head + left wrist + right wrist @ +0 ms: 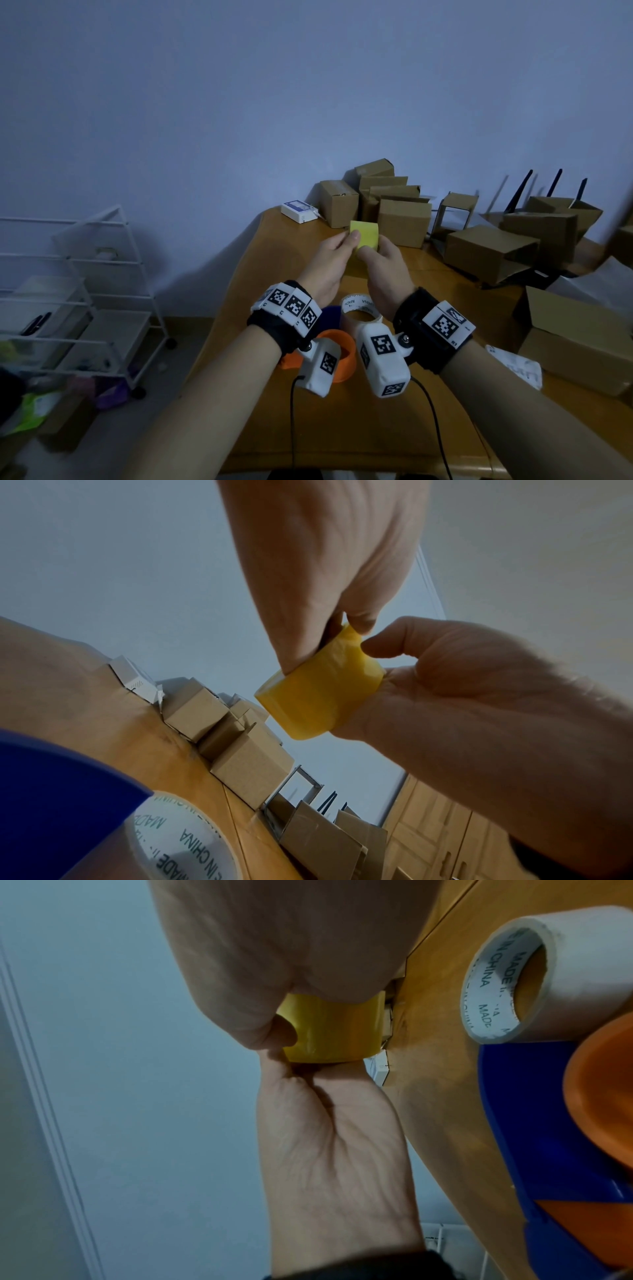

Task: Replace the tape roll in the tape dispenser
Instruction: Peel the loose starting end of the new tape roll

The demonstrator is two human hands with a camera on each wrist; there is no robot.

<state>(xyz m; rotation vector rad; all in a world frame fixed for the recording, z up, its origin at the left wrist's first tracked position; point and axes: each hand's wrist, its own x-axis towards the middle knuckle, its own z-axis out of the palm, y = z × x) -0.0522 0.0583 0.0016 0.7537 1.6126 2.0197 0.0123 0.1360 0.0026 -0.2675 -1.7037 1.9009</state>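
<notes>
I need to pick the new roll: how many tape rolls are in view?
2: a yellow tape roll held up in both hands, and a white tape roll on the table by the dispenser. Others may be hidden.

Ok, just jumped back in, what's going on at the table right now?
A person holds a yellow tape roll up over the wooden table with both hands: the left hand pinches its edge, apparently picking at the tape end, while the right hand grips the roll. A spent white tape core and the blue-and-orange tape dispenser sit below the wrists, so the new roll isn't loaded yet.
</notes>
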